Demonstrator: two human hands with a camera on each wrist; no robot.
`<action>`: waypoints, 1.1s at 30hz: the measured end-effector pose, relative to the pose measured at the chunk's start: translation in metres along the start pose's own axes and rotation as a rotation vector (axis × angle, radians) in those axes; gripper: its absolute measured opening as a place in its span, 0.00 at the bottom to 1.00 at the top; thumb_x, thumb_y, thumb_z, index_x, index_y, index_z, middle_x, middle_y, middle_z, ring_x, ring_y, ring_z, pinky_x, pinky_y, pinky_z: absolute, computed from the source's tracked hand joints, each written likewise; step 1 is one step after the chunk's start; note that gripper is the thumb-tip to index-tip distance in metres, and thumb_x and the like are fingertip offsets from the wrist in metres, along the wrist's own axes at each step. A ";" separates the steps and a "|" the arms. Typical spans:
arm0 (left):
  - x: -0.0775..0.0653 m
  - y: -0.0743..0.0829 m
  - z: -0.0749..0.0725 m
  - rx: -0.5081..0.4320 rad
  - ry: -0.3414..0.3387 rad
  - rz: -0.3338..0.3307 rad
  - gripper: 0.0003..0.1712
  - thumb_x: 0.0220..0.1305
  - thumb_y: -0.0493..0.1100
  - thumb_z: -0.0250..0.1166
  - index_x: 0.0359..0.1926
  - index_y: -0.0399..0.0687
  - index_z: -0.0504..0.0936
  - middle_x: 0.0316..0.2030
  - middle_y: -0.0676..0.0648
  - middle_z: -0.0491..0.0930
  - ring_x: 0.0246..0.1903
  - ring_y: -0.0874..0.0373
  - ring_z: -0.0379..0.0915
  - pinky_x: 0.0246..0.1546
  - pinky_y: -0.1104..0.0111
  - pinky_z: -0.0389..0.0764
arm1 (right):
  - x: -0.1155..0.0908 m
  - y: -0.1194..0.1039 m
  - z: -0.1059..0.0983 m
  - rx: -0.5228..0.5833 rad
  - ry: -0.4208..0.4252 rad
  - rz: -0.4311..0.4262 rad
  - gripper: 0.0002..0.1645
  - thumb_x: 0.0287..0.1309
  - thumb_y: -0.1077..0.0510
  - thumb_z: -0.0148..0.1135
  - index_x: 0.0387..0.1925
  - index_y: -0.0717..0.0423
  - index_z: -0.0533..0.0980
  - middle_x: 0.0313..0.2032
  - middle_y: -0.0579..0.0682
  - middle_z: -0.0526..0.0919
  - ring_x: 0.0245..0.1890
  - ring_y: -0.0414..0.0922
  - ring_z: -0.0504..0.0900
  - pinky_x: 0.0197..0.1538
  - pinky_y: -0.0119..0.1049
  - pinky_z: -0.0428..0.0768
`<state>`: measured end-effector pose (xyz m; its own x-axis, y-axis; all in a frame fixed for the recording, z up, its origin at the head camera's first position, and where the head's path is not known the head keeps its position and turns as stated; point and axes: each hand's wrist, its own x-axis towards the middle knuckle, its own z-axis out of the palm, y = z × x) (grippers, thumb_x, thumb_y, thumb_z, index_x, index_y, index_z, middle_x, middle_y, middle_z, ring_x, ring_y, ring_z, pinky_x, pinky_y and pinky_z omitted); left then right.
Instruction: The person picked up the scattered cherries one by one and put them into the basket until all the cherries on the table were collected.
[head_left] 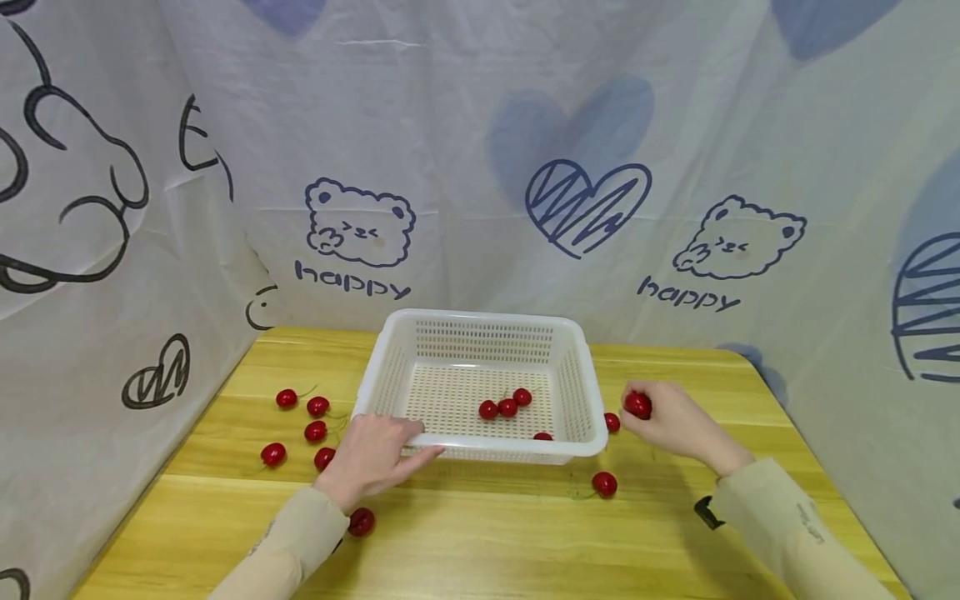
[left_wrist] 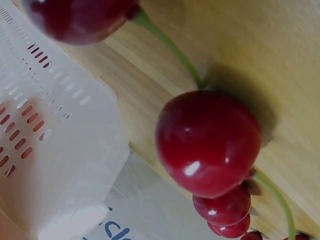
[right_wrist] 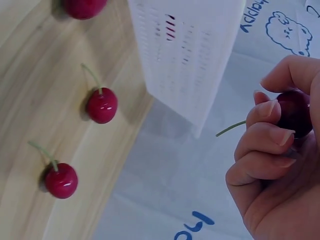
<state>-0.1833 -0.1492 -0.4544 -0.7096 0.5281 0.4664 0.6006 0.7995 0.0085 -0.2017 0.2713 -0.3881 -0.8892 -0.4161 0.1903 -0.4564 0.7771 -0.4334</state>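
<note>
A white perforated plastic basket [head_left: 480, 450] stands on the wooden table, with several red cherries [head_left: 507, 408] inside. My left hand [head_left: 372, 454] grips the basket's front left corner at the rim; in the left wrist view, skin shows through the slots of the basket wall [left_wrist: 75, 130]. Right of the basket, my right hand [head_left: 671, 421] holds a cherry [head_left: 638, 406] above the table. Its curled fingers [right_wrist: 265, 137] and thumb enclose that fruit in the right wrist view, with the green stem sticking out.
Several loose cherries [head_left: 316, 431] lie on the table left of the basket, and one [head_left: 362, 522] lies beside the left sleeve. Two more, a near one [head_left: 604, 484] and a farther one [head_left: 612, 422], are at the right. A printed cloth [head_left: 465, 167] hangs behind the table [head_left: 480, 533].
</note>
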 end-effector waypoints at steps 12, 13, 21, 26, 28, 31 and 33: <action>0.000 0.000 0.001 0.011 0.003 0.003 0.23 0.61 0.68 0.55 0.30 0.57 0.82 0.23 0.56 0.83 0.12 0.69 0.60 0.11 0.75 0.61 | 0.023 -0.024 -0.005 0.004 0.034 -0.037 0.05 0.53 0.58 0.62 0.28 0.51 0.73 0.17 0.43 0.72 0.15 0.38 0.68 0.18 0.32 0.70; 0.000 0.001 0.001 0.012 0.001 0.003 0.23 0.61 0.68 0.54 0.30 0.57 0.82 0.23 0.56 0.83 0.12 0.69 0.60 0.11 0.75 0.61 | 0.025 -0.027 -0.006 0.006 0.032 -0.038 0.04 0.53 0.58 0.61 0.28 0.52 0.73 0.17 0.43 0.72 0.15 0.38 0.68 0.18 0.32 0.70; 0.000 0.000 0.000 0.015 -0.002 0.003 0.24 0.61 0.68 0.55 0.31 0.57 0.82 0.24 0.55 0.84 0.12 0.69 0.60 0.10 0.76 0.60 | 0.048 -0.043 -0.008 -0.026 0.008 -0.078 0.06 0.52 0.59 0.61 0.27 0.52 0.71 0.17 0.45 0.70 0.14 0.38 0.67 0.17 0.31 0.67; 0.000 0.000 0.001 0.015 0.004 0.005 0.25 0.61 0.68 0.54 0.33 0.57 0.84 0.26 0.55 0.85 0.12 0.69 0.61 0.11 0.76 0.61 | 0.062 -0.052 -0.006 -0.051 -0.014 -0.111 0.07 0.52 0.58 0.61 0.26 0.51 0.70 0.17 0.45 0.69 0.14 0.38 0.67 0.17 0.30 0.66; 0.000 0.001 0.001 0.013 0.010 0.006 0.25 0.61 0.68 0.54 0.34 0.57 0.84 0.27 0.54 0.85 0.13 0.69 0.61 0.11 0.76 0.61 | 0.067 -0.056 -0.006 -0.058 -0.014 -0.120 0.06 0.53 0.58 0.60 0.26 0.51 0.70 0.17 0.45 0.70 0.14 0.38 0.67 0.17 0.30 0.66; 0.000 0.001 0.000 0.008 0.016 0.008 0.25 0.61 0.68 0.54 0.34 0.57 0.84 0.27 0.54 0.85 0.12 0.68 0.61 0.11 0.75 0.61 | 0.075 -0.062 -0.005 -0.065 -0.015 -0.134 0.05 0.53 0.57 0.60 0.27 0.51 0.71 0.16 0.45 0.69 0.13 0.38 0.66 0.16 0.30 0.64; 0.000 0.001 0.000 0.009 0.015 0.006 0.25 0.61 0.69 0.54 0.35 0.57 0.84 0.27 0.54 0.85 0.13 0.68 0.61 0.11 0.75 0.61 | 0.080 -0.066 -0.004 -0.070 -0.017 -0.146 0.05 0.53 0.57 0.60 0.27 0.51 0.71 0.15 0.45 0.69 0.12 0.37 0.65 0.16 0.29 0.63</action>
<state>-0.1831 -0.1487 -0.4545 -0.7003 0.5284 0.4800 0.6012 0.7991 -0.0025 -0.2428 0.1883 -0.3411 -0.8131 -0.5340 0.2319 -0.5821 0.7387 -0.3399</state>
